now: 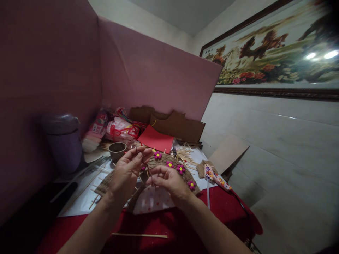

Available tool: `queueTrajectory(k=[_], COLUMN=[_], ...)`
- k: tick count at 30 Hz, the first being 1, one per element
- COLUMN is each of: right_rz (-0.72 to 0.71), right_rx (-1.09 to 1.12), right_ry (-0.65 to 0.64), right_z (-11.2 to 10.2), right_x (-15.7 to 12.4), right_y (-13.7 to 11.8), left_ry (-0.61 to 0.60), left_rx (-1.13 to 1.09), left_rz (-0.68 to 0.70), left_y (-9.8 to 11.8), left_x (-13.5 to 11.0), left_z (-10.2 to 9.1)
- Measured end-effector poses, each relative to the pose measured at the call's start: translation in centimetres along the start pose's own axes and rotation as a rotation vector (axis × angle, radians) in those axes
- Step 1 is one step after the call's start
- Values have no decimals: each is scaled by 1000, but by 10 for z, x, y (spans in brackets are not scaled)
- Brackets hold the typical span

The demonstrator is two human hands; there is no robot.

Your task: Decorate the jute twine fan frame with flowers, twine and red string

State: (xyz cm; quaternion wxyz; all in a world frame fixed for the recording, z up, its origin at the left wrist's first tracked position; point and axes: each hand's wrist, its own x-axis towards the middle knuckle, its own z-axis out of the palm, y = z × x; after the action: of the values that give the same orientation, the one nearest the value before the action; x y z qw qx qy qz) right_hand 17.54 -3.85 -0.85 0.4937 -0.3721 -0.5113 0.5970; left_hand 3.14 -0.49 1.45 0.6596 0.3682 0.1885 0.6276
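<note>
Head view, hands over the surface.

Left hand point(127, 173): raised, fingertips closed in a pinch. Right hand point(168, 180): lower, fingers curled shut. A thin brown stick point(148, 170) is seen between the 2 hands and appears to be held at both ends; the grip itself is too small to confirm.

Work piece: a curved band wrapped in tan jute cord point(169, 159) is laid flat on the surface, directly behind and under the hands.

Progress (judged): 4 magenta flowers with yellow centres point(180, 168) are already set along the right half of the band. The left half point(104, 183) is bare of them, so the decorating is taken as partly done.

Surroundings:
- small brown bowl point(117, 150), just behind the left hand
- red paper sheet point(156, 139) and brown cardboard pieces point(177, 125), behind the band
- bundle of pale thin sticks point(185, 153), right of the band
- flower-patterned glue gun point(217, 178), near the right hand
- 1 loose wooden skewer point(139, 235) on the red cloth point(225, 208), between the forearms
- purple lidded container point(63, 141), far left
- pink partition board point(159, 77), at the back

Obstructions: the middle of the band is hidden by the hands. Loose sticks lie close around the work.
</note>
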Motion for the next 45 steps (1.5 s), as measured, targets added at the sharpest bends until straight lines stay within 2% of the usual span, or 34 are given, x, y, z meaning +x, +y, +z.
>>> queueTrajectory(k=[6, 10, 15, 21, 24, 26, 30, 32, 36, 42, 45], right_rz=[-97, -168, -268, -282, -347, -391, -410, -412, -465, -509, -537], right_rx=[-85, -315, -580, -776, -882, -975, -1130, -1181, -1288, -1427, -1424], right_ry=[92, 228, 360, 432, 489, 521, 574, 585, 589, 568, 539], right_z=[8, 4, -3, -2, -1, 0, 4, 5, 4, -1, -6], right_x=[-6, -8, -5, 11, 20, 25, 32, 34, 38, 46, 44], right_y=[13, 20, 13, 2, 3, 5, 6, 6, 7, 11, 10], left_ry=[-14, -22, 18, 82, 114, 133, 139, 113, 113, 140, 148], left_rx=[164, 249, 317, 342, 415, 555, 944, 1078, 1198, 1239, 1257], left_rz=[24, 70, 84, 142, 176, 267, 622, 725, 768, 778, 785], left_y=[-5, -9, -10, -9, -10, -11, -11, -11, -12, -14, -15], left_x=[-2, 0, 2, 7, 10, 13, 17, 18, 20, 21, 22], left_z=[-1, -4, -9, -11, -13, -16, -22, -24, -27, -30, -33])
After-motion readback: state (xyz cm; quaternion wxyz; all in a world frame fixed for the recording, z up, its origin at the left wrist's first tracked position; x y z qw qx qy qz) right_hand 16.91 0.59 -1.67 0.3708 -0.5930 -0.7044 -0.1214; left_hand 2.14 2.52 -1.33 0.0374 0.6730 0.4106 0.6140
